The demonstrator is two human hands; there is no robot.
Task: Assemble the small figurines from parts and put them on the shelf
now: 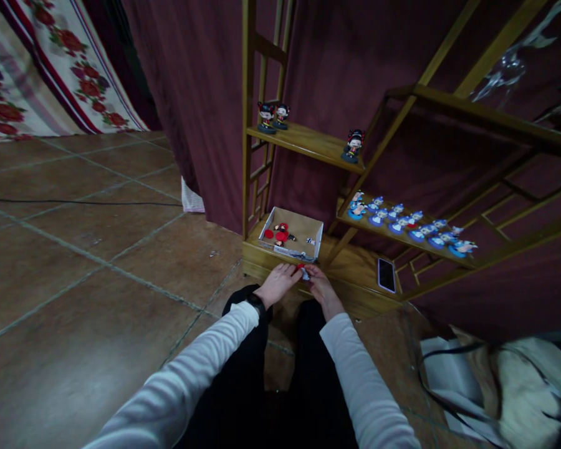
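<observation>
My left hand (279, 282) and my right hand (321, 284) meet just in front of an open cardboard box (303, 228) on the bottom board of a wooden shelf (308, 144). Both pinch one small red and white figurine (302, 269) between their fingertips. More red figurine pieces (280, 234) lie inside the box. Black and red dolls (272, 116) stand on the upper board, with another doll (353, 146) at its right end. A row of several blue figurines (404, 224) fills the lower right shelf.
A phone (386, 274) lies flat on the bottom board to the right of my hands. A light bag with a black strap (495, 380) sits on the tiled floor at the right. Dark red curtains (201, 93) hang behind the shelf. A cable (75, 201) crosses the floor at the left.
</observation>
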